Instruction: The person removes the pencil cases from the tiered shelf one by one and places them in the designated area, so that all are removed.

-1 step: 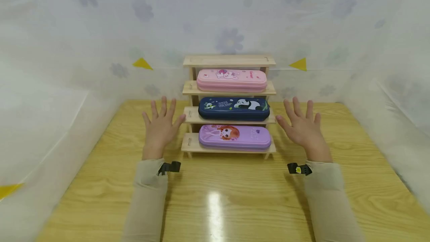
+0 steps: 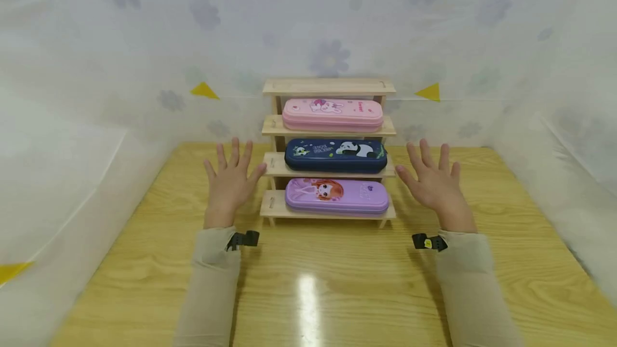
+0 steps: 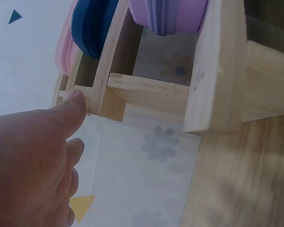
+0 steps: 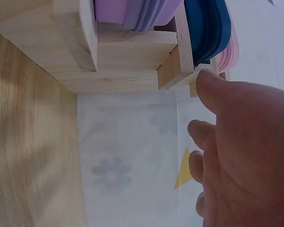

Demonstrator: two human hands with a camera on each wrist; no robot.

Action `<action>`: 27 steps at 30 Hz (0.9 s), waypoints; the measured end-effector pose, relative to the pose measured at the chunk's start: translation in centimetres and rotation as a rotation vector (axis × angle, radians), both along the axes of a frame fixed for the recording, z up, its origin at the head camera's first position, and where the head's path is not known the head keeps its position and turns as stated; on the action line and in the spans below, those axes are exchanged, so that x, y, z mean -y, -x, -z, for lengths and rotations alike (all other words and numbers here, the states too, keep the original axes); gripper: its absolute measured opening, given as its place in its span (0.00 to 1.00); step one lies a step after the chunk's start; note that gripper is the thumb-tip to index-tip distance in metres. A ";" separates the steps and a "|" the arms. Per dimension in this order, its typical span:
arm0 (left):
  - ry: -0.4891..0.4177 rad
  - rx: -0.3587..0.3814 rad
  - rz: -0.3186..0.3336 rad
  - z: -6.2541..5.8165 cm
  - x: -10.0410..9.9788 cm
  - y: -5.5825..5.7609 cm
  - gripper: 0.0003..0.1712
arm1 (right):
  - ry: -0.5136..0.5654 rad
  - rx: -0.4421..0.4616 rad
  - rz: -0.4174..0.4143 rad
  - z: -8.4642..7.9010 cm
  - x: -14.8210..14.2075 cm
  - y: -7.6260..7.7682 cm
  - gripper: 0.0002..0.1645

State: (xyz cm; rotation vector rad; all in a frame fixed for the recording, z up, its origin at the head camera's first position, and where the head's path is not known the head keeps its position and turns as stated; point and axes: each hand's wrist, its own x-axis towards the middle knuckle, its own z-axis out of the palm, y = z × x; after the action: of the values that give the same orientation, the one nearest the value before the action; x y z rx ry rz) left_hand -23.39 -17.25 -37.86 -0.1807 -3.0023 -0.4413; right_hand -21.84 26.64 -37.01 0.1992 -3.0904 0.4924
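A stepped wooden rack stands at the back middle of the table. On its tiers lie three zipped pencil cases: a pink one with a rabbit, a dark blue one with a panda, and a purple one with a red-haired girl at the bottom. The left hand spreads its fingers beside the rack's left side, its thumb close to the blue case's tier. Mirroring it on the right, the right hand has fingers spread and its thumb near that same tier. Both hands hold nothing.
The wood-grain table extends in front of the rack. White flower-patterned sheeting encloses the back and both sides. Yellow triangles mark the sheeting. The rack's top tier carries no case.
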 end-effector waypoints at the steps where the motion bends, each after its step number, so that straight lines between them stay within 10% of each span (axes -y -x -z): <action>1: 0.003 -0.002 0.002 0.0 0.0 0.0 0.44 | 0.000 0.000 0.001 0.0 0.0 0.0 0.48; 27: -0.134 -0.041 0.063 0.1 -0.5 0.4 0.43 | 0.048 -0.098 0.005 -0.6 0.6 -0.2 0.47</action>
State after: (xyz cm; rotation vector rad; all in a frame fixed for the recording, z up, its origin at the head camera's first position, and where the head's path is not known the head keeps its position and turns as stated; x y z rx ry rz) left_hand -23.76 -16.71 -37.92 -0.2709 -2.9208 -0.6342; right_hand -21.68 26.00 -36.46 0.2087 -2.9793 0.5395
